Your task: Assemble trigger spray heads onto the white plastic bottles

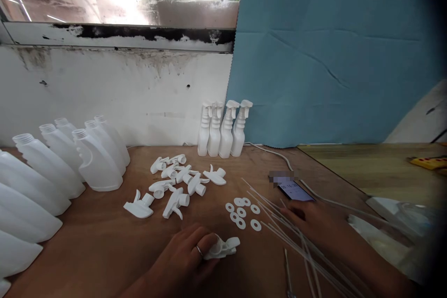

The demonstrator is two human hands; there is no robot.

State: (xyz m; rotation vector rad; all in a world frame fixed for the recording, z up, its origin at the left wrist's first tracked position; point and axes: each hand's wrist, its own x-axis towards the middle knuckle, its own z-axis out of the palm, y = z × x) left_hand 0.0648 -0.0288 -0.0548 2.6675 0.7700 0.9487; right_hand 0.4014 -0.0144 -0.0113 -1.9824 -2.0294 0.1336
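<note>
My left hand (pixel 185 253) rests on the wooden table (pixel 104 251) and grips a white spray trigger head (pixel 223 247), its nozzle pointing right. My right hand (pixel 314 223) lies flat over a bundle of thin clear dip tubes (pixel 279 228), fingers touching them, next to a phone (pixel 295 191). Several white ring washers (pixel 240 212) lie between the two hands. A pile of loose white trigger heads (pixel 178 181) sits just beyond my left hand.
Empty translucent bottles (pixel 70 163) lie and stand along the left. Several assembled spray bottles (pixel 223 130) stand at the wall. A white cable (pixel 279 156) runs past the phone. A blue sheet (pixel 331 56) hangs behind; plastic bags (pixel 394 223) lie at right.
</note>
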